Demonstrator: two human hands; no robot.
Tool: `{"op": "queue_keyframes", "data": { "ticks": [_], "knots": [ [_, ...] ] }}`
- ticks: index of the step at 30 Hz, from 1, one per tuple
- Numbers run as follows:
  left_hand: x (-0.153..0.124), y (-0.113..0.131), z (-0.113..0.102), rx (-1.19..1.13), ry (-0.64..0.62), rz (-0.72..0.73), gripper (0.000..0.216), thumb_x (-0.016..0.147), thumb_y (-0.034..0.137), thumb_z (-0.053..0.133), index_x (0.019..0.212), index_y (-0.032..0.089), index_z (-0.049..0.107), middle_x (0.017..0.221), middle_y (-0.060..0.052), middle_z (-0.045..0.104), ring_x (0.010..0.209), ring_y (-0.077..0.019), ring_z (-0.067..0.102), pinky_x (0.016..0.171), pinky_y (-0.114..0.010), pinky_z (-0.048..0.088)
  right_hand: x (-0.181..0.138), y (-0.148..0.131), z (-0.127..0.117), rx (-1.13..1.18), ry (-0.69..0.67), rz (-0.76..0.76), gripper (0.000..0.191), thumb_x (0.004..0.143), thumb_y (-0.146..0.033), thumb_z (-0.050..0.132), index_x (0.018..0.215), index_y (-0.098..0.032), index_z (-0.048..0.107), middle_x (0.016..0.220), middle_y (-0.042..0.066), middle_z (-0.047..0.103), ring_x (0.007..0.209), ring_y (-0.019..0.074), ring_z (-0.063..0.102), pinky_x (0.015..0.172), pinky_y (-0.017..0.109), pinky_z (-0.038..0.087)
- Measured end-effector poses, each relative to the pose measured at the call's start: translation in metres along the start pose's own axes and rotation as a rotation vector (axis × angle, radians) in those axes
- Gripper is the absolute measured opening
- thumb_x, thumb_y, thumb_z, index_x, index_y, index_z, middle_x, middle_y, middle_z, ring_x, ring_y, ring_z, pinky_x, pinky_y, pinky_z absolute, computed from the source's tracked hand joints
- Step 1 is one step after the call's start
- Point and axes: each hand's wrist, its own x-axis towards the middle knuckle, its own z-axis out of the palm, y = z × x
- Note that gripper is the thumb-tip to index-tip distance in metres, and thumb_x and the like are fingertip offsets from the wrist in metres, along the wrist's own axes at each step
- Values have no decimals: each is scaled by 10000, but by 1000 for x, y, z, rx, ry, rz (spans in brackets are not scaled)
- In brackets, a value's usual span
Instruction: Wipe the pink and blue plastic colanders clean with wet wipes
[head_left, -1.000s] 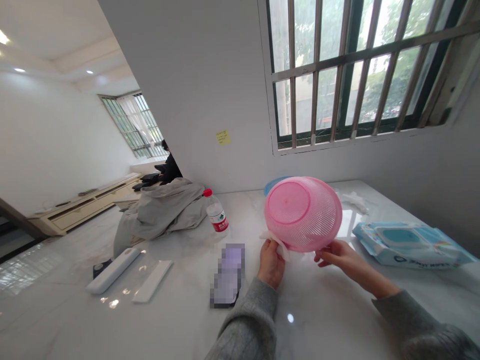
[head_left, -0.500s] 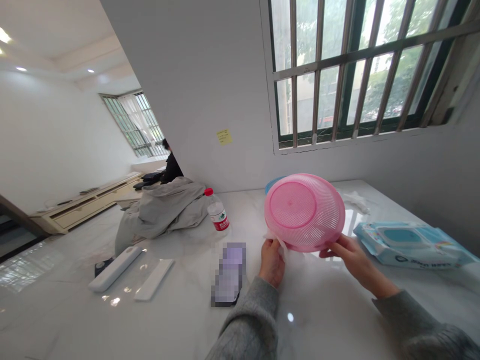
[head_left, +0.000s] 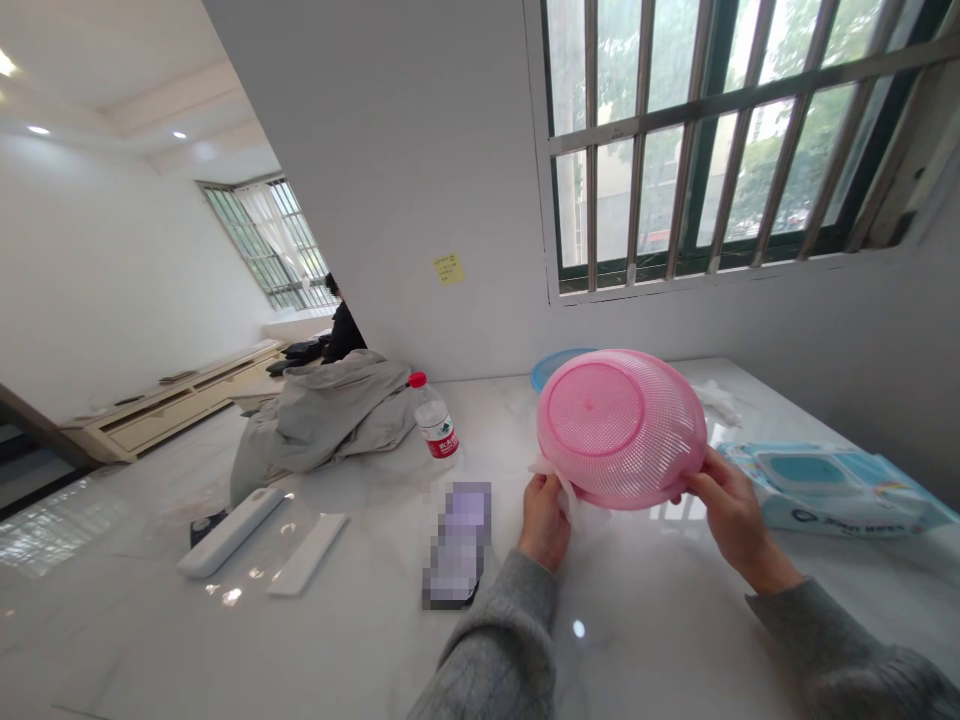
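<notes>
A pink plastic mesh basket (head_left: pixel 621 428) is held up off the white marble counter (head_left: pixel 360 640), its underside turned toward me. My right hand (head_left: pixel 726 512) grips its rim at the lower right. My left hand (head_left: pixel 545 518) is closed on a white wipe (head_left: pixel 564 488) pressed against the basket's lower left rim. Both sleeves are grey.
A blue pack of wet wipes (head_left: pixel 829 487) lies at the right. A blue bowl (head_left: pixel 559 366) stands behind the basket, crumpled white tissue (head_left: pixel 718 402) beside it. A water bottle (head_left: pixel 436 419), grey jacket (head_left: pixel 322 418), two white bars (head_left: pixel 232 518) and a blurred flat object (head_left: pixel 459 543) lie left. A person (head_left: pixel 341 325) sits far back.
My right hand has slid rightward and up along the basket's rim, and the basket has turned and shifted slightly right. The left hand has stayed with the wipe at the rim.
</notes>
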Motion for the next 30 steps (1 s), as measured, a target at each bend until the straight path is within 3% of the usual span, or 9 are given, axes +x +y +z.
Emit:
{"op": "queue_keyframes", "data": {
  "ticks": [2, 4, 5, 7, 10, 12, 15, 20, 30],
  "knots": [
    [1, 0, -1, -18, -6, -2, 164, 693, 168, 784, 850, 157, 738, 864, -104, 782, 896, -261, 746, 873, -357, 563, 0, -3, 1, 22, 24, 22, 492, 897, -383, 727, 1358, -218, 681, 673, -24, 674, 551, 186, 607, 577, 348, 539],
    [2, 0, -2, -34, -5, -1, 203, 666, 183, 805, 851, 143, 733, 858, -95, 780, 846, -236, 733, 861, -350, 561, 0, -6, 2, 56, 8, 84, 793, 928, -463, 730, 1626, -239, 428, 708, -29, 699, 583, 198, 647, 627, 372, 583],
    [2, 0, -3, -43, -1, 2, 218, 655, 187, 812, 851, 135, 732, 847, -88, 778, 813, -219, 722, 848, -343, 560, -1, -7, 3, 72, -14, 117, 884, 926, -492, 737, 1676, -256, 333, 753, -23, 717, 614, 201, 669, 654, 381, 602],
    [3, 0, -3, -62, 9, 8, 230, 640, 187, 815, 846, 124, 733, 822, -74, 771, 750, -185, 694, 814, -323, 557, -2, -7, 6, 80, -68, 170, 964, 893, -529, 779, 1690, -292, 292, 888, 1, 754, 674, 200, 700, 692, 392, 625],
    [3, 0, -2, -82, 2, 13, 224, 636, 178, 817, 836, 131, 727, 832, -68, 776, 730, -166, 684, 789, -303, 555, -5, -4, 11, 52, -157, 204, 858, 818, -583, 844, 1550, -279, 516, 996, 49, 777, 713, 215, 726, 701, 410, 635],
    [2, 0, -1, -82, -21, 11, 236, 642, 175, 823, 853, 140, 723, 871, -77, 786, 779, -182, 708, 821, -314, 561, -6, 0, 13, 20, -207, 222, 664, 778, -618, 869, 1285, -226, 696, 922, 75, 782, 730, 247, 749, 707, 425, 637],
    [0, 0, 0, -83, -38, 8, 258, 652, 178, 826, 886, 144, 723, 904, -83, 791, 826, -207, 731, 877, -347, 566, -4, 6, 13, 8, -231, 237, 531, 751, -629, 888, 1026, -202, 733, 856, 95, 785, 757, 283, 775, 725, 441, 643],
    [2, -2, -2, -74, 6, 4, 251, 651, 156, 802, 890, 135, 730, 856, -72, 784, 767, -191, 714, 861, -346, 570, 0, 7, 11, 66, -228, 241, 527, 751, -615, 895, 1054, -224, 714, 917, 88, 803, 825, 286, 790, 743, 435, 661],
    [1, 2, -2, -43, 21, -7, 283, 625, 204, 818, 885, 132, 734, 863, -85, 782, 882, -247, 743, 851, -347, 564, 5, 8, -3, 155, -45, 204, 503, 874, -668, 756, 1196, -282, 735, 997, 50, 793, 923, 279, 775, 792, 438, 672]
  ]
}}
